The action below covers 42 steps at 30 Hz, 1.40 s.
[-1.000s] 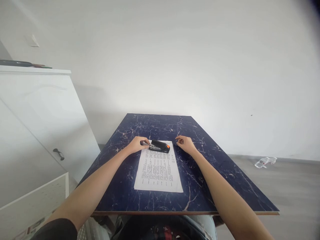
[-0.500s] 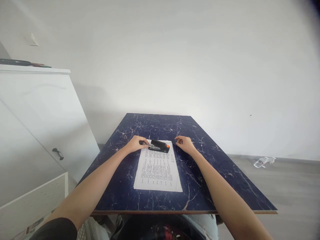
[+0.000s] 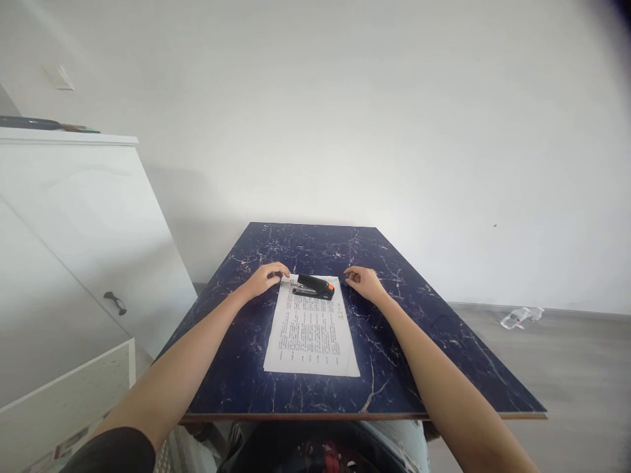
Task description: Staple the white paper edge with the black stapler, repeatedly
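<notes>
A black stapler (image 3: 314,288) with an orange end lies across the top of a printed paper sheet (image 3: 313,338); its metal inner part sticks out to the left. Just left of that end, my left hand (image 3: 266,278) rests by the paper's upper left corner, empty, fingers bent and a gap between thumb and index finger. On the other side, my right hand (image 3: 365,284) is on the table beside the paper's upper right edge, apart from the stapler. Its fingers are loosely curled with space between them, and nothing shows in them.
The dark blue marble-patterned table (image 3: 315,246) reaches to a white wall (image 3: 369,118). To the left stands a white cabinet (image 3: 83,217) with a black handle (image 3: 115,303). A clear plastic item (image 3: 520,318) lies on the grey floor at the right.
My left hand has let go of the stapler's left end and moved slightly left, uncovering the metal part. The stapler, paper and my right hand stay about where they were.
</notes>
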Each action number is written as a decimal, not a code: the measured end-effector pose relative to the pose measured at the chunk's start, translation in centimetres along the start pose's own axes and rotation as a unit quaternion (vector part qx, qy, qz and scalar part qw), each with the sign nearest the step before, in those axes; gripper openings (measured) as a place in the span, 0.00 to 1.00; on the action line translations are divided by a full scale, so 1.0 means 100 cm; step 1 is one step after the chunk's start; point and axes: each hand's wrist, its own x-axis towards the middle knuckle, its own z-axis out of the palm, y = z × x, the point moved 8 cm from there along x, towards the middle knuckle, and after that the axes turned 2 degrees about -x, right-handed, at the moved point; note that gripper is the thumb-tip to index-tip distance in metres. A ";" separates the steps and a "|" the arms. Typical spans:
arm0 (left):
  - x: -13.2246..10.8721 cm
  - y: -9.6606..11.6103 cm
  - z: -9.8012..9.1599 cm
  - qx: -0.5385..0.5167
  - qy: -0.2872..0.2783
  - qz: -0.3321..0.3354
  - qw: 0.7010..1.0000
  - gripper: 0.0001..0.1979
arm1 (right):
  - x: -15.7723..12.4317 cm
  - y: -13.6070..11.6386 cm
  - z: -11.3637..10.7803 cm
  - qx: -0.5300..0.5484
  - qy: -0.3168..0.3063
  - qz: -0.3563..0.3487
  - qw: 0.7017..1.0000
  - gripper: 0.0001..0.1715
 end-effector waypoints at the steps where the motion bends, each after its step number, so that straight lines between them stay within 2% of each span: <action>1: 0.000 -0.002 -0.003 -0.012 0.012 0.003 1.000 0.12 | 0.000 -0.002 -0.001 0.003 0.004 0.006 1.000 0.14; 3: 0.001 -0.007 -0.003 -0.033 0.012 -0.007 0.999 0.12 | -0.002 -0.011 -0.001 0.020 0.007 0.016 1.000 0.14; 8: -0.002 -0.012 0.009 -0.059 -0.058 -0.035 0.996 0.13 | -0.004 -0.049 0.013 0.084 -0.023 -0.002 0.996 0.19; 14: -0.002 -0.023 0.008 -0.088 -0.036 -0.070 0.993 0.19 | -0.011 -0.081 0.037 0.049 -0.110 -0.057 0.991 0.18; 17: -0.002 -0.032 0.008 -0.128 -0.023 -0.097 0.987 0.22 | -0.012 -0.082 0.038 0.044 -0.122 -0.060 0.990 0.16; 21: -0.001 -0.032 0.012 -0.140 -0.010 -0.102 0.985 0.22 | -0.013 -0.082 0.037 0.044 -0.133 -0.068 0.988 0.20; 29: 0.006 -0.017 0.026 -0.104 0.019 -0.067 0.992 0.19 | -0.013 -0.079 0.037 0.020 -0.127 -0.077 0.989 0.18; 38: 0.012 -0.012 0.027 -0.036 0.043 -0.066 0.996 0.14 | -0.011 -0.078 0.037 0.015 -0.119 -0.073 0.990 0.16; 42: 0.018 -0.004 0.039 -0.007 0.045 -0.046 0.998 0.15 | -0.011 -0.075 0.036 0.026 -0.110 -0.064 0.991 0.26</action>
